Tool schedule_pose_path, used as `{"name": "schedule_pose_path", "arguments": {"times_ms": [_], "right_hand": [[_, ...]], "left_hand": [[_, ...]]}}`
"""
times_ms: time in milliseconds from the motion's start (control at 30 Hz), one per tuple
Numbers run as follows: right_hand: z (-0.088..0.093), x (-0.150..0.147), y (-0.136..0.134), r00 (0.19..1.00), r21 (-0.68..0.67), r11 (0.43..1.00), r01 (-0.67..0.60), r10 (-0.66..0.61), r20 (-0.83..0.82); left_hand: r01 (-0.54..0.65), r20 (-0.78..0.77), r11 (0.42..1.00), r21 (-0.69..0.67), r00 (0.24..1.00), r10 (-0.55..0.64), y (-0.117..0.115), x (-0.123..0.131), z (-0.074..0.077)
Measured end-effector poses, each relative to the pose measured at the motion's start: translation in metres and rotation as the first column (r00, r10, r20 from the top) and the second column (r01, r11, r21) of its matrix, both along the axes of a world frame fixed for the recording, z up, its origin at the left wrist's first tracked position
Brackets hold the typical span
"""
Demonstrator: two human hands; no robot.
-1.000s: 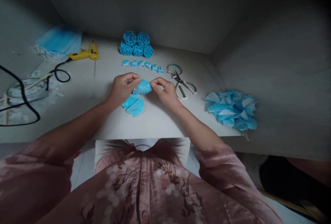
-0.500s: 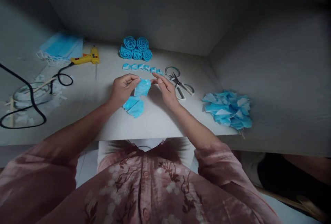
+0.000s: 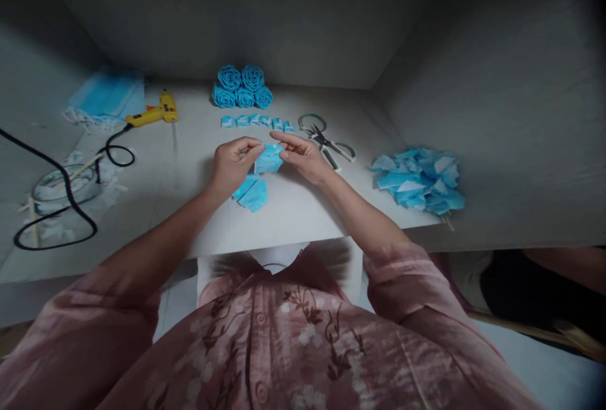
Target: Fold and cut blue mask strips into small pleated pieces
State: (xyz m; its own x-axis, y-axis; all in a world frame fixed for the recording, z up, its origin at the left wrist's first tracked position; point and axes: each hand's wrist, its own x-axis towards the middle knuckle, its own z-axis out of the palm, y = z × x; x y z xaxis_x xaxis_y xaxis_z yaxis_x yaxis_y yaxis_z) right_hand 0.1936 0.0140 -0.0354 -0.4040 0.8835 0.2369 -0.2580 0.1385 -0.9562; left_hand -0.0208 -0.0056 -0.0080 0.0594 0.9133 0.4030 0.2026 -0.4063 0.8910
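A small light-blue fabric piece [image 3: 269, 158] is stretched between my two hands above the table. My left hand [image 3: 233, 162] pinches its upper left corner between thumb and finger. My right hand [image 3: 305, 156] grips the right edge with the thumb in front and the index finger extended over the top. Just below, other blue pieces [image 3: 250, 192] lie on the table. Beyond my hands runs a row of several small folded blue pieces [image 3: 259, 120], with several rolled blue roses [image 3: 245, 95] stacked behind it.
Scissors [image 3: 331, 146] and a roll of tape [image 3: 312, 122] lie beside my right hand. A blue petal bunch [image 3: 419, 182] is at the right. At the left are a yellow glue gun [image 3: 158, 111], blue masks [image 3: 106, 95] and a black cord [image 3: 71, 195].
My right hand has closed in on the fabric piece and now grips its right edge. The piece is spread wider between both hands. The whole view has shifted slightly.
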Motion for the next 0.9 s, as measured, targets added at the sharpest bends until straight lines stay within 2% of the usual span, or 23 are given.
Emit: {"name": "schedule_pose_path", "arguments": {"times_ms": [233,367,500,633,767,900], "right_hand": [[-0.002,0.0,0.006,0.989,0.117,0.984,0.137,-0.143,0.037],[0.0,0.0,0.006,0.984,0.131,0.976,0.175,-0.179,0.015],[0.003,-0.001,0.004,0.978,0.158,0.968,0.193,-0.203,0.053],[0.007,-0.004,0.0,0.966,0.189,0.959,0.21,-0.233,0.109],[0.012,-0.004,-0.003,0.966,0.197,0.953,0.232,-0.249,0.068],[0.019,-0.002,-0.005,0.975,0.05,0.974,0.22,-0.221,0.025]], "left_hand": [[-0.06,0.048,0.998,0.02,0.997,0.059,0.007,-0.001,-0.005],[0.019,0.108,1.0,0.018,0.994,-0.02,0.008,-0.004,-0.005],[0.162,0.174,0.986,-0.039,0.973,-0.153,0.007,-0.009,0.003],[0.248,0.042,0.95,-0.189,0.969,-0.244,0.005,-0.011,0.011],[0.25,-0.074,0.932,-0.262,0.958,-0.277,0.009,-0.008,0.018],[0.249,-0.053,0.927,-0.282,0.96,-0.274,0.013,-0.003,0.024]]}}
